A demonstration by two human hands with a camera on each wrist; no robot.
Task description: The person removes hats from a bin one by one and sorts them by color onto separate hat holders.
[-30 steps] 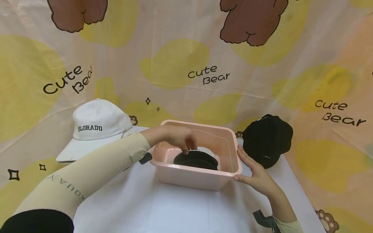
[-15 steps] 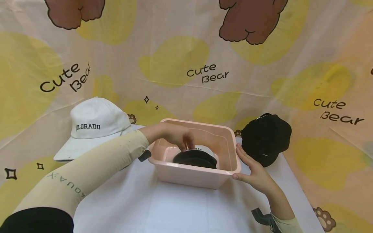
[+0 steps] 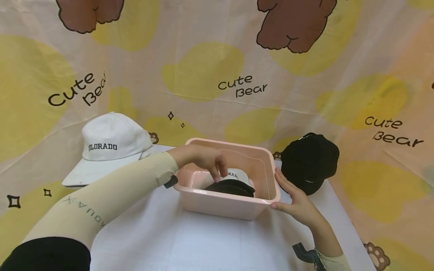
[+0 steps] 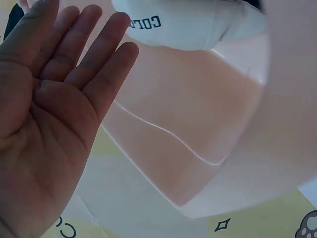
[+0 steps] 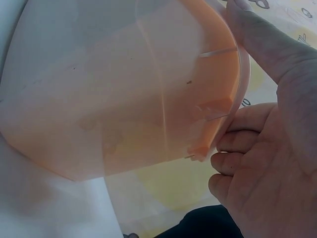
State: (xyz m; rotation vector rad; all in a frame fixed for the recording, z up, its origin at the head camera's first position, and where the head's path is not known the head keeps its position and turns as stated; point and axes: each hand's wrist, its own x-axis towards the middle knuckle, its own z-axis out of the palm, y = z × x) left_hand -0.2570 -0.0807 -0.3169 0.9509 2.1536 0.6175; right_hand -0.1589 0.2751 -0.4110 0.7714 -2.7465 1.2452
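Observation:
A white baseball cap with a black brim (image 3: 234,186) lies in the pink plastic bin (image 3: 220,207). Part of its lettering shows on the crown, also in the left wrist view. Over the bin, my left hand (image 3: 207,158) hangs with fingers pointing down just above the brim. In the left wrist view that hand (image 4: 54,99) has its fingers extended, with nothing in the palm. My right hand (image 3: 296,205) touches the bin's right end from outside, thumb at the front corner. The right wrist view shows the right hand's (image 5: 267,134) fingertips against the bin wall.
A white cap (image 3: 110,143) lettered in black stands left of the bin, partly behind my left sleeve. Close by on the right lies a black cap (image 3: 310,163). The white table (image 3: 203,244) backs onto a patterned cloth (image 3: 203,71).
The black brim has tipped down toward the front of the bin, and more of the white crown shows. My left hand has let it go and shifted slightly right. My right hand stays put.

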